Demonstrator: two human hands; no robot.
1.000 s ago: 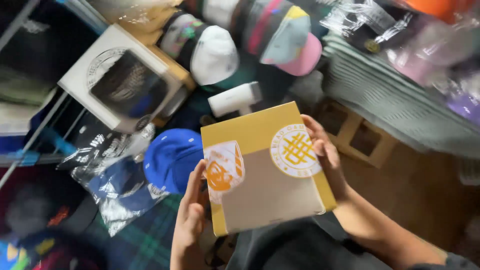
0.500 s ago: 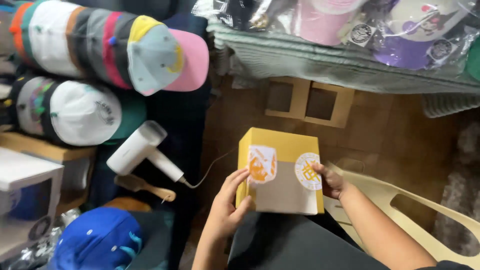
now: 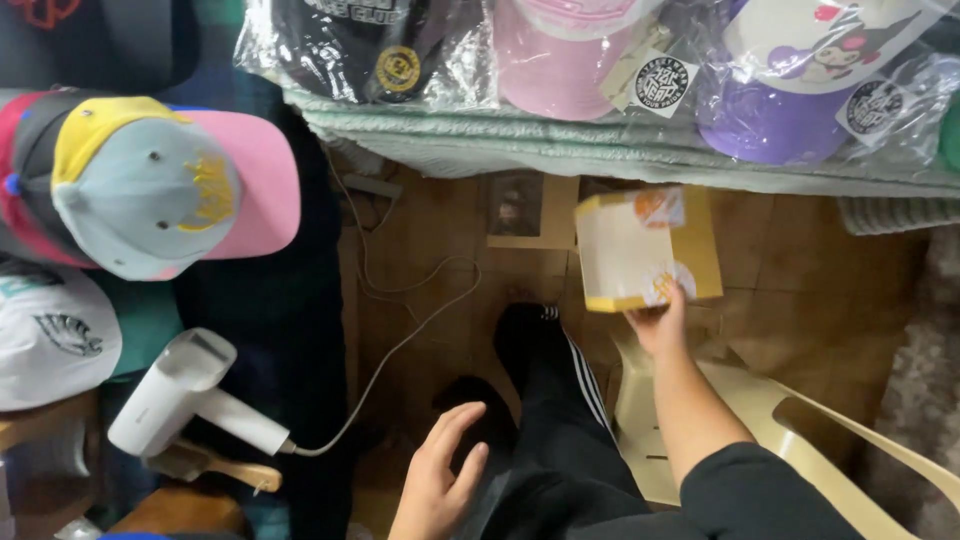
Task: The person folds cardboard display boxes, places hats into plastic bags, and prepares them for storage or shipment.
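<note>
Yellow cardboard box [image 3: 645, 250] with round orange-and-white stickers is held out over the wooden floor [image 3: 430, 250], just below the front edge of the shelf [image 3: 600, 160]. Right hand [image 3: 660, 325] grips it at its lower edge, fingers pinched on the box bottom, arm extended from a dark sleeve. Left hand [image 3: 440, 480] is free, fingers spread and relaxed, holding nothing, hovering near the person's knee in black striped track pants [image 3: 560, 420]. Cream plastic chair [image 3: 790, 430] sits under the right arm. Shelf carries bagged caps: black cap [image 3: 370, 45], pink cap [image 3: 560, 50], purple cap [image 3: 790, 110]. At left, a grey-yellow-pink cap [image 3: 150, 190] and a white cap [image 3: 50, 335] sit stacked. White handheld steamer [image 3: 185, 395] lies at lower left, its cord [image 3: 400, 350] trailing across the floor, a wooden brush [image 3: 215, 468] just beside it.
</note>
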